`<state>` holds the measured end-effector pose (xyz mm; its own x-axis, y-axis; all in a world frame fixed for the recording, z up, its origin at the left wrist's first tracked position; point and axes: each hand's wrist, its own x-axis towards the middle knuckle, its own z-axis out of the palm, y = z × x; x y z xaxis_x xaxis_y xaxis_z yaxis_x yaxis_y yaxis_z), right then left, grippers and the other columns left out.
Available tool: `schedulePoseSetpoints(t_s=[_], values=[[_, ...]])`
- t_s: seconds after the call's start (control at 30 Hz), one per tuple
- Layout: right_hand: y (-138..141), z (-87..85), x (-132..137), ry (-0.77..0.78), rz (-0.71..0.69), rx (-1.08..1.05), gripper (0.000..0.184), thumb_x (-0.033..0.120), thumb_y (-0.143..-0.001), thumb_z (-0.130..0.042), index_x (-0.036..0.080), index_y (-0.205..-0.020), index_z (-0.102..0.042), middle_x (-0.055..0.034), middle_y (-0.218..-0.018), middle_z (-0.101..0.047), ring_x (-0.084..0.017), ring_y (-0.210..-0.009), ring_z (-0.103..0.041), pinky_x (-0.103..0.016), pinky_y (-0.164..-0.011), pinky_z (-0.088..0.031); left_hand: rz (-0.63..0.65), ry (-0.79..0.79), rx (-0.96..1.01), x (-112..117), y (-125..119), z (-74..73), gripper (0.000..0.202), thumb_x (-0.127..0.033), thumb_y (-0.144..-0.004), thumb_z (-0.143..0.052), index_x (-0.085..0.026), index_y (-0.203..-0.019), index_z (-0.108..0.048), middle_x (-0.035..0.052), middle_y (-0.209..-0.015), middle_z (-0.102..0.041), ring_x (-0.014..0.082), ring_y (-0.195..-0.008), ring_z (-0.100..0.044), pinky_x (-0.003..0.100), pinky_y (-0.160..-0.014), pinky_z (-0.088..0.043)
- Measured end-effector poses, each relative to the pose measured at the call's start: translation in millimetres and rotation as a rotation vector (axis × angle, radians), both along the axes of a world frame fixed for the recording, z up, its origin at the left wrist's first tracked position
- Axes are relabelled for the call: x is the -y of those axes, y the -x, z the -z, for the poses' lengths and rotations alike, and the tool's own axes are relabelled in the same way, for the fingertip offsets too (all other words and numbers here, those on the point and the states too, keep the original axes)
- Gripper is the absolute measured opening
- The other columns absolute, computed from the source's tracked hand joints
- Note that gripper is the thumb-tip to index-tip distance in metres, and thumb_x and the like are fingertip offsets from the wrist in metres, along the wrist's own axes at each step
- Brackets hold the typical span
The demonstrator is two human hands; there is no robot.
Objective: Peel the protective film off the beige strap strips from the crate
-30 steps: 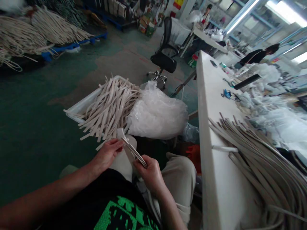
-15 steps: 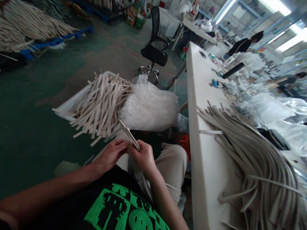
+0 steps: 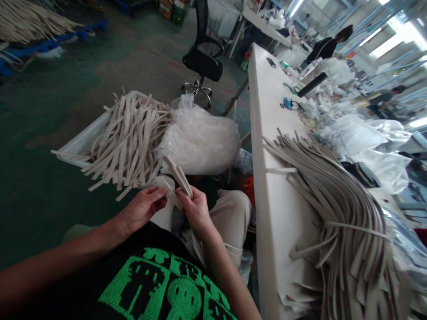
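Over my lap, my right hand (image 3: 196,211) is closed round a small bundle of beige strips (image 3: 180,175) that sticks up and away from me. My left hand (image 3: 143,209) pinches the bundle's near end, fingertips meeting those of the right hand. Just beyond my hands a white tray (image 3: 78,144) holds a heap of loose beige strips (image 3: 128,140). A bulging clear plastic bag (image 3: 200,140) lies against that heap on its right side.
A long white table (image 3: 270,133) runs along my right, with a big fan of grey-beige strips (image 3: 336,209) and plastic bags on it. A black office chair (image 3: 203,62) stands on the green floor ahead. Other people work at the far end of the table.
My hands have drawn closer together at the bundle's near end, and the bundle has tipped more upright. The view has swung down and to the right.
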<state>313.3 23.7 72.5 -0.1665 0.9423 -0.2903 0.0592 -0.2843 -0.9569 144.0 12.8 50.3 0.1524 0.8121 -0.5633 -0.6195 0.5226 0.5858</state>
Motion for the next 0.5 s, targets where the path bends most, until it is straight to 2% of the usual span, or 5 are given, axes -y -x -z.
schedulePoseSetpoints(t_s=[0.07, 0.13, 0.27, 0.4, 0.5], values=[[-3, 7.3, -6, -0.031, 0.065, -0.066, 0.031, 0.043, -0.084, -0.065, 0.019, -0.099, -0.075, -0.0031, -0.094, -0.072, -0.010, -0.055, -0.047, -0.021, -0.046, -0.039, 0.037, 0.070, 0.045, 5, 2, -6.8, 0.033, -0.026, -0.055, -0.100, -0.014, -0.072, -0.074, -0.0004, -0.067, -0.065, 0.0084, -0.054, -0.057, 0.018, -0.053, -0.051], [-3, 16.5, -11, -0.083, 0.015, -0.100, 0.037, 0.039, -0.079, -0.069, 0.022, -0.111, -0.075, -0.0039, -0.111, -0.072, -0.013, -0.068, -0.057, -0.021, -0.053, -0.046, 0.145, 0.113, 0.104, 12, 2, -14.6, 0.033, -0.027, -0.056, -0.100, -0.014, -0.073, -0.074, -0.0007, -0.066, -0.063, 0.0078, -0.052, -0.055, 0.018, -0.051, -0.049], [5, 27.2, -12, -0.067, -0.168, -0.130, 0.033, 0.043, -0.073, -0.078, 0.020, -0.098, -0.078, -0.0040, -0.098, -0.075, -0.017, -0.079, -0.064, -0.025, -0.068, -0.051, 0.358, 0.133, 0.211, 30, -4, -22.3, 0.033, -0.030, -0.061, -0.098, -0.013, -0.078, -0.076, 0.0020, -0.068, -0.065, 0.0088, -0.055, -0.057, 0.019, -0.056, -0.050], [6, 10.5, -3, 0.036, -0.091, -0.219, 0.037, 0.053, -0.069, -0.083, 0.018, -0.074, -0.071, -0.0027, -0.071, -0.070, -0.015, -0.061, -0.058, -0.025, -0.057, -0.047, 0.439, 0.229, 0.320, 29, -4, -5.0, 0.044, -0.048, -0.066, -0.092, -0.014, -0.088, -0.076, 0.0116, -0.084, -0.073, 0.0180, -0.067, -0.068, 0.026, -0.061, -0.055], [-5, -13.1, 6, 0.074, -0.089, -0.258, 0.051, 0.065, -0.061, -0.085, 0.019, -0.069, -0.064, -0.0016, -0.059, -0.066, -0.013, -0.049, -0.051, -0.025, -0.049, -0.042, 0.252, 0.371, 0.281, 7, 7, 23.1, 0.047, -0.058, -0.085, -0.073, -0.013, -0.098, -0.072, 0.0178, -0.091, -0.075, 0.0258, -0.077, -0.072, 0.035, -0.066, -0.059]])
